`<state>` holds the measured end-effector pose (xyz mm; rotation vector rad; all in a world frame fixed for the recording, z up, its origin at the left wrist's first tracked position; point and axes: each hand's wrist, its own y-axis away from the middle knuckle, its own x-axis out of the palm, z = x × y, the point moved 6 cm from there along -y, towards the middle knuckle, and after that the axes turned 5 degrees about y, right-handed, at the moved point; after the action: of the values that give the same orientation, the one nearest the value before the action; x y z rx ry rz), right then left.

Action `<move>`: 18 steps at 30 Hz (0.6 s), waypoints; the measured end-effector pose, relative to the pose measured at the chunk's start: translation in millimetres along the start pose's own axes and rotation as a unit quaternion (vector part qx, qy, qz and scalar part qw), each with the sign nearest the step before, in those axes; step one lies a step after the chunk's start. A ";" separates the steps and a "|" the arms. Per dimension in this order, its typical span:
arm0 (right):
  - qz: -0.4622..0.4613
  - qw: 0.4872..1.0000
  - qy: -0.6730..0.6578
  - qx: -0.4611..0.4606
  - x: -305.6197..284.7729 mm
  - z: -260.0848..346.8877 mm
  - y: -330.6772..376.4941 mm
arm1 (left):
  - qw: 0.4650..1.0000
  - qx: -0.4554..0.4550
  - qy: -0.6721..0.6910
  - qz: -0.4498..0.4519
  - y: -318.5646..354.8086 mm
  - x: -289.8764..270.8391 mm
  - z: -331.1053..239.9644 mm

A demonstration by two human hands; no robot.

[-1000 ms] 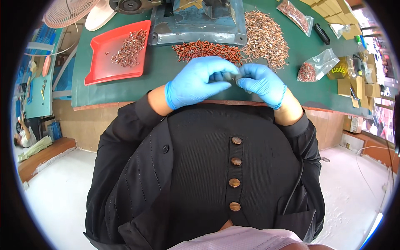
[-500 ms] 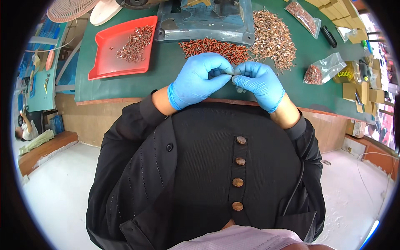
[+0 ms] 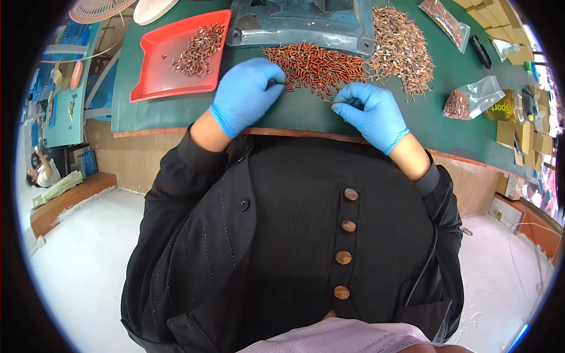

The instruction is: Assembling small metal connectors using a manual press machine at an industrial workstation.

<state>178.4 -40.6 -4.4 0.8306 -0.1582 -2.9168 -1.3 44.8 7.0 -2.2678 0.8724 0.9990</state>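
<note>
Green tabletop [image 3: 412, 120], white floor [image 3: 94, 247] | left hand [image 3: 244, 94] — half-curled, hold can't be told | right hand [image 3: 371, 115] — pinching thin piece [image 3: 328, 100]

A single word can be read, printed in dark letters, a capital followed by small ones, on the yellow side of a rounded container [image 3: 501, 110] near the right end of the green bench [image 3: 434, 130]. The lettering slants slightly upward toward the right.
</note>
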 end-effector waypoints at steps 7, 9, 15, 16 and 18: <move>-0.012 0.999 -0.024 -0.023 -0.5 -4.0 -9.1 | 0.999 0.008 -0.049 0.010 -9.1 11.2 1.5; -0.012 1.000 -0.018 -0.022 -1.7 -1.9 -9.0 | 0.998 0.002 -0.038 0.043 -10.6 11.6 2.2; 0.005 0.998 -0.067 0.010 4.2 -8.9 -9.1 | 0.998 -0.034 -0.035 0.040 -9.2 13.4 2.3; 0.009 0.996 -0.089 0.013 5.4 -9.6 -10.2 | 0.998 -0.034 -0.035 0.039 -9.1 11.8 2.4; 0.004 0.995 -0.101 0.019 5.4 -9.7 -11.5 | 0.999 -0.027 0.033 0.025 -8.9 6.7 0.9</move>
<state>178.1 -30.5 -16.9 0.5374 -0.2330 -2.9937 8.3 49.0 2.9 -2.3462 0.9463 0.9851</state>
